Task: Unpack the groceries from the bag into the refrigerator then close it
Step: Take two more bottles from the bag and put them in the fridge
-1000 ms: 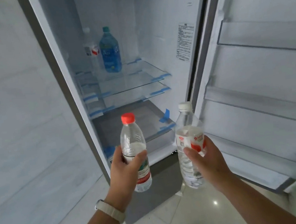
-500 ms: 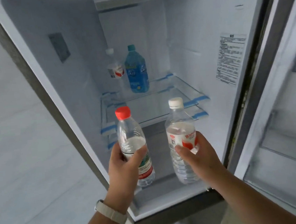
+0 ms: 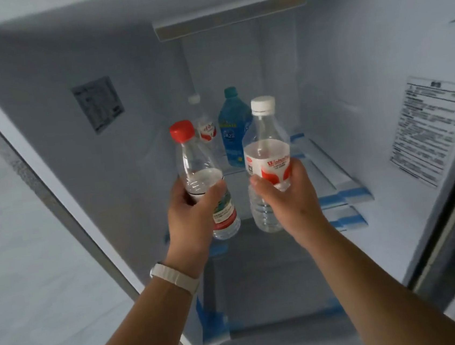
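My left hand (image 3: 192,214) grips a clear water bottle with a red cap (image 3: 191,159) around its middle. My right hand (image 3: 287,194) grips a clear bottle with a white cap (image 3: 265,137) and a red-and-white label. Both bottles are upright, held inside the open refrigerator (image 3: 349,61) in front of its upper glass shelf (image 3: 324,167). At the back of that shelf stand a blue bottle (image 3: 232,135) and a clear white-capped bottle (image 3: 205,127), partly hidden by the held ones. The bag is out of view.
Lower glass shelves with blue tape (image 3: 346,218) sit below my hands, with a grey drawer cover (image 3: 260,281) beneath. A label sticker (image 3: 429,128) is on the right inner wall. A light bar (image 3: 232,14) spans the top. A pale wall (image 3: 18,250) lies left.
Both hands have moved forward and up into the refrigerator with their bottles. The view has closed in on the upper shelf, and the door's racks have left the frame.
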A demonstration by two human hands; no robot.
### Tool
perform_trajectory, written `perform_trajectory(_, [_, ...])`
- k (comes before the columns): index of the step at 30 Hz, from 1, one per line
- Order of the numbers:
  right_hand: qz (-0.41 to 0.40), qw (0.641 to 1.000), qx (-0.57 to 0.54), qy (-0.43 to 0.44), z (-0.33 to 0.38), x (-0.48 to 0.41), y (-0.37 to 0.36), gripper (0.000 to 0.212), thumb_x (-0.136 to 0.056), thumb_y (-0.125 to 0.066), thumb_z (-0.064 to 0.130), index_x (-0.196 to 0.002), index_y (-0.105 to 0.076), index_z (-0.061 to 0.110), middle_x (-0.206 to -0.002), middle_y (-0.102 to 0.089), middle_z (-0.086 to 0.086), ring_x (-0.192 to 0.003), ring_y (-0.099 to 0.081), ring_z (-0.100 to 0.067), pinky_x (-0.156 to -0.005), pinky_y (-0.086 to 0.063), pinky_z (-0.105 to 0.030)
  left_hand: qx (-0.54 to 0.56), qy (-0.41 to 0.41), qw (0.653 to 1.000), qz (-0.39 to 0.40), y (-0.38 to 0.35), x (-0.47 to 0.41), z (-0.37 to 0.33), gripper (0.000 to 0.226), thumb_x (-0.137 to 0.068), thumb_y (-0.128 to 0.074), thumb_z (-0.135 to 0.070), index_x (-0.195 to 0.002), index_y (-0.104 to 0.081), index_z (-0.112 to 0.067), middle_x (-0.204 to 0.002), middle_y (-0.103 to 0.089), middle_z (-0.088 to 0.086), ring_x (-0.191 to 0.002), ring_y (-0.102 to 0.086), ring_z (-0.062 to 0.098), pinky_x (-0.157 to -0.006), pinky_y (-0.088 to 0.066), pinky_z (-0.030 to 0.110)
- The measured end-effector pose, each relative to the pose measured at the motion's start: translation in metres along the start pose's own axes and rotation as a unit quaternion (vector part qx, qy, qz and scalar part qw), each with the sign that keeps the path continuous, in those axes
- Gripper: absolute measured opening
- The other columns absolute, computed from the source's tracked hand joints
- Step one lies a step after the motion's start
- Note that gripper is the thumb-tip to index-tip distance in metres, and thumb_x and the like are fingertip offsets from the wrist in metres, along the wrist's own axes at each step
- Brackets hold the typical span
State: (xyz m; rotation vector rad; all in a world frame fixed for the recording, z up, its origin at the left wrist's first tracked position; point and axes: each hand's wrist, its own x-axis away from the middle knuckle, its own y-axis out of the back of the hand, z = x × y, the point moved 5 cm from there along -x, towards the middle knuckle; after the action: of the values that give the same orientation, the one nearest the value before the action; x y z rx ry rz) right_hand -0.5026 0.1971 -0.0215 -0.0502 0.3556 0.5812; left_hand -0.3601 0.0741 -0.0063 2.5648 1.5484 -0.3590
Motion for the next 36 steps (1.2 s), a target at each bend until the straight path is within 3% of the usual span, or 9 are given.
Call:
perform_trajectory(6, [0.013, 1.000, 0.008, -0.015, -0.023, -0.031, -0.021, 0.052, -0.079, -0.077, 0.032, -0.121, -0.046, 0.025, -0.105, -0.064, 0.009, -0.087, -0.065, 0.001, -0.066, -0.053, -0.011, -0.010, 0.022, 0.999, -0.025, -0.010, -0.037, 0.018, 0.028, -0.081, -0.077, -0.019, -0.105, -0.064, -0.026, -0.098, -0.072, -0.003, -0.091, -0.070, 0.013, -0.083, -0.058, 0.038])
perform_trajectory(12, [0.031, 0.999, 0.015, -0.018, -0.032, -0.053, -0.036, 0.056, -0.082, -0.075, 0.029, -0.126, -0.040, 0.028, -0.110, -0.059, 0.014, -0.093, -0.060, 0.004, -0.065, -0.048, -0.005, -0.014, 0.024, 1.000, -0.004, -0.019, -0.056, 0.031, 0.033, -0.084, -0.075, -0.024, -0.113, -0.062, -0.026, -0.107, -0.070, -0.005, -0.099, -0.068, 0.011, -0.086, -0.056, 0.034])
perform_trajectory(17, [0.065, 0.997, 0.036, -0.007, -0.044, -0.057, -0.037, 0.059, -0.083, -0.075, 0.025, -0.130, -0.038, 0.028, -0.112, -0.057, 0.018, -0.097, -0.057, 0.014, -0.072, -0.048, -0.005, -0.041, -0.009, 0.999, 0.011, -0.020, -0.057, 0.043, 0.048, -0.083, -0.076, -0.020, -0.126, -0.056, -0.025, -0.114, -0.067, -0.012, -0.103, -0.064, -0.002, -0.085, -0.052, 0.017])
perform_trajectory(23, [0.156, 0.977, 0.147, -0.017, -0.056, -0.055, -0.025, 0.061, -0.083, -0.071, 0.045, -0.134, -0.041, 0.032, -0.123, -0.058, 0.019, -0.107, -0.056, 0.002, -0.088, -0.046, -0.017, -0.080, 0.008, 0.996, 0.034, -0.014, -0.047, 0.067, 0.055, -0.082, -0.079, -0.010, -0.121, -0.050, -0.035, -0.106, -0.061, -0.027, -0.088, -0.060, -0.022, -0.068, -0.045, -0.001])
perform_trajectory(28, [0.166, 0.968, 0.187, -0.020, -0.058, -0.059, -0.025, 0.061, -0.084, -0.071, 0.044, -0.135, -0.043, 0.026, -0.130, -0.059, 0.009, -0.108, -0.055, -0.003, -0.080, -0.041, -0.010, -0.091, 0.020, 0.995, 0.040, -0.015, -0.058, 0.071, 0.056, -0.082, -0.079, -0.014, -0.122, -0.047, -0.038, -0.104, -0.058, -0.029, -0.085, -0.057, -0.024, -0.065, -0.043, -0.003])
perform_trajectory(33, [0.125, 0.972, 0.196, -0.017, -0.060, -0.071, -0.035, 0.061, -0.085, -0.071, 0.043, -0.135, -0.042, 0.023, -0.134, -0.058, 0.004, -0.119, -0.056, -0.015, -0.090, -0.042, -0.022, -0.086, 0.027, 0.995, 0.045, -0.020, -0.076, 0.077, 0.057, -0.084, -0.077, -0.016, -0.128, -0.047, -0.035, -0.108, -0.059, -0.026, -0.090, -0.059, -0.017, -0.069, -0.046, 0.000])
perform_trajectory(36, [0.112, 0.974, 0.194, -0.021, -0.062, -0.082, -0.045, 0.062, -0.085, -0.071, 0.041, -0.135, -0.042, 0.021, -0.135, -0.057, 0.002, -0.119, -0.055, -0.016, -0.088, -0.041, -0.022, -0.097, 0.025, 0.994, 0.039, -0.024, -0.086, 0.082, 0.063, -0.084, -0.078, -0.018, -0.137, -0.045, -0.028, -0.111, -0.060, -0.022, -0.096, -0.058, -0.014, -0.080, -0.049, 0.008])
